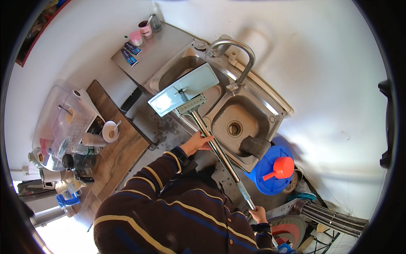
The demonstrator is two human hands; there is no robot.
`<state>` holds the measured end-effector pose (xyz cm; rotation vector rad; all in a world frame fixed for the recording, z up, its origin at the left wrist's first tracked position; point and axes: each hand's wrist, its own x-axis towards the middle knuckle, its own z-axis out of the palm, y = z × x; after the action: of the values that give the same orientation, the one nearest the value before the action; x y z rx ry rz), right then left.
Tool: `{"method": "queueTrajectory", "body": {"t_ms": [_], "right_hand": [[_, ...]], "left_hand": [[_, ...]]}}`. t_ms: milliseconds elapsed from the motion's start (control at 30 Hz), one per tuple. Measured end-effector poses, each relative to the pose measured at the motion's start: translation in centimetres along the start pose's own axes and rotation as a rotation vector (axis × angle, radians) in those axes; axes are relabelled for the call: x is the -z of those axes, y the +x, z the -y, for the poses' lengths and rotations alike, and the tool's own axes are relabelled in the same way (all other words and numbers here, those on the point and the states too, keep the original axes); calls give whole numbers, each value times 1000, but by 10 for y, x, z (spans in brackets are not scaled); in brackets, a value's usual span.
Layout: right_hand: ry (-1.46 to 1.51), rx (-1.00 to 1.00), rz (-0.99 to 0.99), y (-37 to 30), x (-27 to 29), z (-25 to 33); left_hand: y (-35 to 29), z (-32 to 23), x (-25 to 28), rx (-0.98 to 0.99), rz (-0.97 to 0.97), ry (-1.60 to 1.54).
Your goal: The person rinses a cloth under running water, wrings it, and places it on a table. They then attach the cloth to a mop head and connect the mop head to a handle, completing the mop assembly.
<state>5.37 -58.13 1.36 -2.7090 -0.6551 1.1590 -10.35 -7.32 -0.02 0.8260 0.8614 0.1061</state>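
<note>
A flat mop (pixel 203 78) slants across the middle of the view. Its pale rectangular head lies tilted over the left bowl of the steel double sink (pixel 279 116), with a slotted bracket just below the head. My left hand (pixel 197 143) is closed round the upper part of the metal pole, beside the sink's front edge. Lower down, my right hand (pixel 259 214) grips the pole near its far end, close to my body. A dark grey cloth (pixel 255 146) hangs over the front corner of the right bowl.
A curved faucet (pixel 247 55) rises behind the sink. On the right stands a blue lidded bucket (pixel 270 184) with a red dipper (pixel 283 168) on top. A wooden counter (pixel 122 154) at left carries a bowl (pixel 110 132) and bottles. Toothpaste tubes (pixel 130 57) lie on the steel ledge.
</note>
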Motion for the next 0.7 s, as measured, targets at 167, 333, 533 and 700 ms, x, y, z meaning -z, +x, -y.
{"method": "queueTrajectory", "body": {"t_ms": [167, 333, 533, 700], "right_hand": [[-34, 166, -107, 15, -9, -25], [72, 198, -29, 35, -3, -51], [-50, 186, 101, 41, 26, -57], [130, 202, 65, 32, 68, -16]], "left_hand": [[-5, 19, -21, -25, -22, 50], [-21, 28, -54, -43, 2, 109], [-50, 15, -70, -173, 186, 32], [-60, -27, -61, -239, 154, 98]]}}
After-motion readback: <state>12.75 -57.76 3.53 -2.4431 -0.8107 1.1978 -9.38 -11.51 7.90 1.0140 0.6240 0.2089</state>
